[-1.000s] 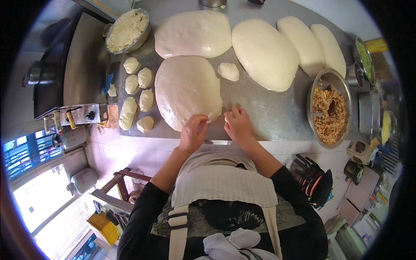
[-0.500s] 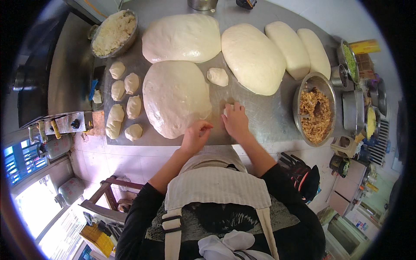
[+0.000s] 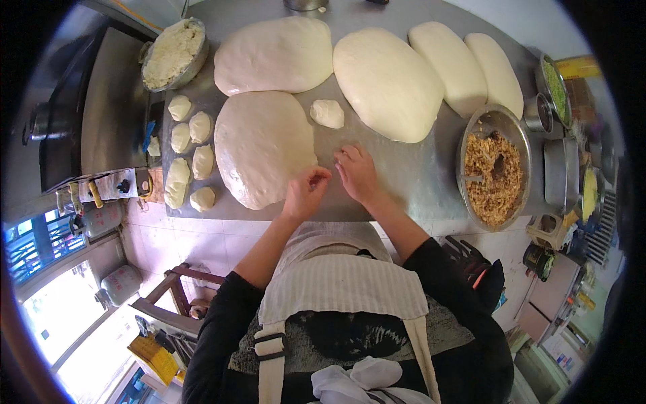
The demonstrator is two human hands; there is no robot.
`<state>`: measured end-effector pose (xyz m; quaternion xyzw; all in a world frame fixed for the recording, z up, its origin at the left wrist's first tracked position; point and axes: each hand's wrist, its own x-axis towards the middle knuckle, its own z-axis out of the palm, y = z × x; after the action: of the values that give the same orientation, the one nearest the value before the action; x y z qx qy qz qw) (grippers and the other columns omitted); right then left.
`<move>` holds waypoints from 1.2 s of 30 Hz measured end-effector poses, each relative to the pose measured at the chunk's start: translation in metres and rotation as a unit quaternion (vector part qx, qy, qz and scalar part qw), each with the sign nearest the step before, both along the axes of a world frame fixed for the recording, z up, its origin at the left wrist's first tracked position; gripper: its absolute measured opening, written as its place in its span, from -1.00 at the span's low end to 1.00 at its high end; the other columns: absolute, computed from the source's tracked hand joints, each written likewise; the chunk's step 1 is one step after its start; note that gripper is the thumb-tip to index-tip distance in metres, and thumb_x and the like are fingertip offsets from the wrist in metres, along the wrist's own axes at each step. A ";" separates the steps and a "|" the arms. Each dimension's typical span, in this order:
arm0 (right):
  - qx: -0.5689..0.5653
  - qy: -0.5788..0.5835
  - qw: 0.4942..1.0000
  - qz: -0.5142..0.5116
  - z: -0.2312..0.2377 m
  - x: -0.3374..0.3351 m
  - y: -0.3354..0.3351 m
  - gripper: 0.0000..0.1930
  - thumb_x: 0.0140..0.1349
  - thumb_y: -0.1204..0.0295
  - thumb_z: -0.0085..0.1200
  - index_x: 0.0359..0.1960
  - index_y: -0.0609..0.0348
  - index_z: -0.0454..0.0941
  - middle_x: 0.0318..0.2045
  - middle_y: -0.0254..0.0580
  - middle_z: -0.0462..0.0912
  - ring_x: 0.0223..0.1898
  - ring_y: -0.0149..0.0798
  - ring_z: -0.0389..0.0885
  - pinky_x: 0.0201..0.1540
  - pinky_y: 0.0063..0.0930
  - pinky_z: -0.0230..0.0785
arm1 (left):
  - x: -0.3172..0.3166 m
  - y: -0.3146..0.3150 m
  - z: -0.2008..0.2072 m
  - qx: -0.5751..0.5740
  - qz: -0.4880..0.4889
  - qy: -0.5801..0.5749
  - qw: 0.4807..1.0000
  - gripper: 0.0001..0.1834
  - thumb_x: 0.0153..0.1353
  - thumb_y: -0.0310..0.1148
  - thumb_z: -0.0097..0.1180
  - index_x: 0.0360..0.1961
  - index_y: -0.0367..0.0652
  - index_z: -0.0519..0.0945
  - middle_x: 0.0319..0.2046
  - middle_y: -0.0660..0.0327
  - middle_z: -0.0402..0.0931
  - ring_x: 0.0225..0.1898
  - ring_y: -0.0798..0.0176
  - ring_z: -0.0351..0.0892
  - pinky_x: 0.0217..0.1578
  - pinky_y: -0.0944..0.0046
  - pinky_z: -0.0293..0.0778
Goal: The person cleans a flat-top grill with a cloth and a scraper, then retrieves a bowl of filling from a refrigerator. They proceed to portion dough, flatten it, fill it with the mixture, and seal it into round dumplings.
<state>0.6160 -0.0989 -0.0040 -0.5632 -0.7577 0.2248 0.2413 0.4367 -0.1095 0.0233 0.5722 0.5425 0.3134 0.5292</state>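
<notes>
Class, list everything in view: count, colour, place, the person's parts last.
Big dough slabs: five, cream, table
Small dough lumps: about seven, cream, mostly left
Table: one, grey, centre
Crumbly filling: one bowlful, off-white, upper left
Bowl of brown filling: one, silver, right
Bowl of green bits: one, silver, far right
Rectangular pan: one, grey, far right
Gas cylinders: two, grey, left
Further clutter: uncounted, mixed colours, edges
Apron: one, cream, lower centre
Sleeves: two, black, lower sides
Left hand: one, bare, at a slab's edge
Right hand: one, bare, over table
</notes>
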 end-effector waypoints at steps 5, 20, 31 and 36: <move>0.085 -0.010 0.995 0.060 0.012 0.007 -0.024 -0.57 0.17 0.41 0.14 0.10 0.16 0.49 0.04 -0.04 0.54 0.13 0.02 0.44 0.22 -0.18 0.27 | 0.009 0.012 -0.005 0.041 0.052 0.038 0.997 -0.82 0.24 -0.47 0.10 -0.15 -0.23 0.62 -0.26 0.16 0.65 -0.25 0.26 0.64 -0.21 0.26 0.54; 0.004 -0.048 0.996 0.081 -0.031 0.003 0.012 -0.49 0.04 0.06 0.13 0.00 0.05 0.55 0.05 -0.17 0.49 0.11 -0.02 0.42 0.20 -0.05 0.15 | 0.087 0.043 -0.065 0.311 -0.344 0.372 0.804 -0.24 0.12 -0.20 0.13 0.31 -0.32 0.24 0.36 -0.15 0.08 0.43 -0.13 -0.05 0.41 -0.04 -0.10; 0.064 0.073 0.994 0.059 0.030 0.016 -0.045 -0.19 0.18 0.17 0.09 0.33 0.49 0.08 0.38 0.26 0.10 0.41 0.19 0.05 0.44 0.03 -0.18 | 0.036 0.006 -0.032 0.249 -0.399 0.348 0.811 0.06 0.04 0.15 0.10 0.42 -0.32 0.06 0.46 -0.11 -0.12 0.51 -0.09 -0.30 0.46 -0.03 -0.33; -0.057 -0.009 0.996 0.068 0.008 0.029 -0.061 -0.19 0.16 0.18 0.10 0.35 0.45 0.10 0.40 0.22 0.08 0.44 0.12 0.02 0.45 0.01 -0.17 | 0.024 0.000 -0.036 0.282 -0.377 0.349 0.810 0.05 -0.01 0.15 0.18 0.37 -0.34 0.16 0.43 -0.09 -0.01 0.47 -0.03 -0.08 0.43 -0.08 -0.21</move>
<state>0.6446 -0.1603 0.0040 -0.5253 -0.7823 0.2784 0.1859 0.4605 -0.1093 -0.0126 0.9270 0.3196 0.0076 0.1960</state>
